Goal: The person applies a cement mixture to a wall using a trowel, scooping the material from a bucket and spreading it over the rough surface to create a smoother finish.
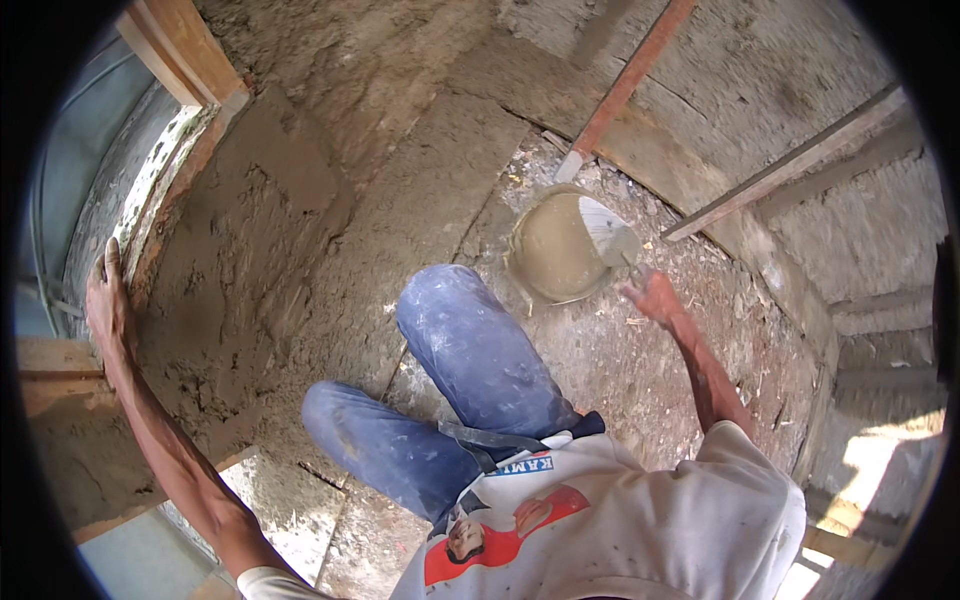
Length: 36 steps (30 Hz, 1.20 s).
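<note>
At the left, my left hand (108, 295) rests against the rough edge of a window opening (145, 215), its fingers stretched upward along it. Beside it spreads a grey-brown mortared surface (235, 220), wet-looking and uneven. On my right, my right hand (650, 295) grips the handle of a trowel (612, 230), whose pale blade is over the right side of a round bucket (513, 250) of creamy grey-brown mix (555, 245). My bent knees in dusty jeans lie between the two hands.
A reddish plank (635, 75) and a grey wooden beam (780, 165) slant in from the upper right. A wooden frame (175, 55) juts at the top left. The floor (740, 370) is strewn with debris. Rough cement walls (870, 250) surround me, with sunlight falling at the lower right.
</note>
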Tool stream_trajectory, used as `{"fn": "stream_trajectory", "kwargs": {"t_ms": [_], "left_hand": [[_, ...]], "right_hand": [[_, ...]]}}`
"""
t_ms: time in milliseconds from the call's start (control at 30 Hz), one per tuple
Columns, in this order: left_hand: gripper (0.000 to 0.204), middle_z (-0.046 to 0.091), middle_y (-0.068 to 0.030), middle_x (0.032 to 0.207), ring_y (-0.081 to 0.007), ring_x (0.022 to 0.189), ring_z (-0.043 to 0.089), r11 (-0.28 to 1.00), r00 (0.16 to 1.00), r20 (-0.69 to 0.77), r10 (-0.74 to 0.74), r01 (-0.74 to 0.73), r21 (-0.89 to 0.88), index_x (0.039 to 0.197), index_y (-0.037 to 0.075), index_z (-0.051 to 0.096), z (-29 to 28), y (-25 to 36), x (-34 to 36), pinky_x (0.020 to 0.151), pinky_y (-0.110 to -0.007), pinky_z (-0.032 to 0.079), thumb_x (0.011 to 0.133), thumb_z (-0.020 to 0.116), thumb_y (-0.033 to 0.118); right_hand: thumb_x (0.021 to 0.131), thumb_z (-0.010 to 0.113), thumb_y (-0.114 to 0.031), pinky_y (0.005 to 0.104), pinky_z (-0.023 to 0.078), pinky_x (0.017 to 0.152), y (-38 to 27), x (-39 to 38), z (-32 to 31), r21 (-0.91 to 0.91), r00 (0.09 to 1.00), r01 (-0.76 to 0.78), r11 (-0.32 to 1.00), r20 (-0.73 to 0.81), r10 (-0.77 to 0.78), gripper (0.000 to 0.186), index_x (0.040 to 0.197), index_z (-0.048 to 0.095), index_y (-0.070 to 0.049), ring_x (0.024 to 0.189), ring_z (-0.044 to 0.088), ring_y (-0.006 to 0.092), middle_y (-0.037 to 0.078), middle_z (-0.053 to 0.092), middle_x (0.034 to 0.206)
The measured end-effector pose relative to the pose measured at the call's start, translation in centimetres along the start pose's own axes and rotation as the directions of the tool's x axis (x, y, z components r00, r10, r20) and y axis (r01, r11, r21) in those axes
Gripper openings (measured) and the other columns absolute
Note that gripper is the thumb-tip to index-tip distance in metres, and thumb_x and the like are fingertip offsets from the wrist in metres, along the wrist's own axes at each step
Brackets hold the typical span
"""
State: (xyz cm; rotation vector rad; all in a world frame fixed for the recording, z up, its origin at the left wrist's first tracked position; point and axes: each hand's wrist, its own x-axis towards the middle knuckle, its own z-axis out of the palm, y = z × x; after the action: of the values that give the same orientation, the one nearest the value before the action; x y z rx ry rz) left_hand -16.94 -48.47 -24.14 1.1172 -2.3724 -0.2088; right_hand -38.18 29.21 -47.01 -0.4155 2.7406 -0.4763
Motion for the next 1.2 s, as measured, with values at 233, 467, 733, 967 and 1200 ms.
{"fn": "stream_trajectory", "kwargs": {"t_ms": [233, 467, 733, 967, 1200], "left_hand": [[0.086, 0.059, -0.0227, 0.144, -0.0398, 0.135, 0.053, 1.0, 1.0, -0.021, -0.002, 0.002, 0.011, 0.144, 0.005, 0.058, 0.1, 0.6, -0.3, 0.113, -0.046, 0.039, 0.096, 0.045, 0.074], [0.081, 0.059, -0.0234, 0.143, -0.0405, 0.134, 0.054, 0.987, 0.998, -0.049, -0.039, 0.046, 0.152, 0.141, 0.004, 0.06, -0.5, 1.6, -0.8, 0.113, -0.047, 0.039, 0.098, 0.045, 0.071], [0.075, 0.061, -0.0244, 0.137, -0.0417, 0.131, 0.055, 0.987, 0.998, -0.048, -0.026, 0.033, 0.16, 0.138, 0.003, 0.061, -0.9, 1.8, -1.2, 0.109, -0.05, 0.043, 0.101, 0.043, 0.065], [0.07, 0.062, -0.0239, 0.135, -0.0392, 0.127, 0.059, 0.982, 0.994, -0.108, -0.028, 0.047, 0.183, 0.136, 0.001, 0.062, -0.8, 1.0, -0.7, 0.107, -0.049, 0.045, 0.103, 0.044, 0.06], [0.074, 0.066, -0.0232, 0.133, -0.0394, 0.125, 0.061, 0.996, 0.996, -0.04, -0.081, 0.08, -0.023, 0.139, 0.006, 0.063, 0.2, 1.3, -0.2, 0.107, -0.047, 0.044, 0.1, 0.046, 0.066]], "right_hand": [[0.086, 0.083, -0.029, 0.0466, 0.059, 0.078, -8.7, 0.9, 13.7, 0.04, 0.984, 0.157, 0.987, -0.093, -0.152, 0.074, 0.144, 0.044, -0.003, 0.089, 0.073, 0.0332, 0.02, 0.072, 0.097], [0.09, 0.079, -0.021, 0.0401, 0.052, 0.061, -8.0, 0.6, 7.3, 0.348, 0.929, 0.261, 0.9, -0.345, -0.136, 0.031, 0.102, 0.057, -0.002, 0.071, 0.067, 0.0224, 0.012, 0.066, 0.079], [0.089, 0.074, -0.01, 0.0424, 0.056, 0.07, 7.2, 12.3, -0.3, 0.145, 0.745, -0.041, 0.989, -0.655, 0.127, 0.039, 0.119, 0.056, 0.008, 0.085, 0.071, 0.0326, 0.021, 0.069, 0.091], [0.092, 0.074, -0.026, 0.0458, 0.05, 0.096, 4.6, 8.6, 2.4, 0.312, 0.841, 0.073, 0.947, -0.53, 0.11, 0.052, 0.128, 0.059, 0.009, 0.109, 0.065, 0.0403, 0.027, 0.068, 0.114], [0.096, 0.064, -0.04, 0.0512, 0.057, 0.079, 3.4, 3.3, 2.7, -0.003, 0.991, 0.083, 0.997, -0.102, -0.083, 0.052, 0.123, 0.061, 0.005, 0.093, 0.071, 0.0462, 0.032, 0.071, 0.102]]}}
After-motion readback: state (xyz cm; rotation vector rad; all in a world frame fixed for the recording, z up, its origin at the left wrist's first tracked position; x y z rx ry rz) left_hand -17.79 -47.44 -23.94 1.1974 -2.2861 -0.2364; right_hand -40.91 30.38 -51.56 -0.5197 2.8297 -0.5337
